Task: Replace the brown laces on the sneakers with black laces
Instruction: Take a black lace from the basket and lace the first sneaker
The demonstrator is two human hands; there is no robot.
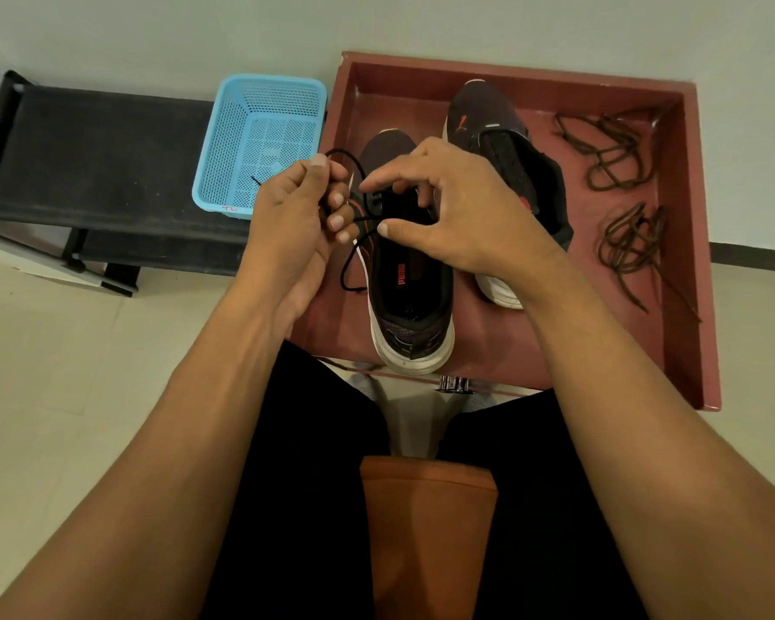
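Red tray holds sneakers, brown laces; left grip pinches black lace, right grip unclear.

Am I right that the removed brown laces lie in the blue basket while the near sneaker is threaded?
Not quite: the head view shows the brown laces in the red tray, right of the sneakers, not the blue basket.
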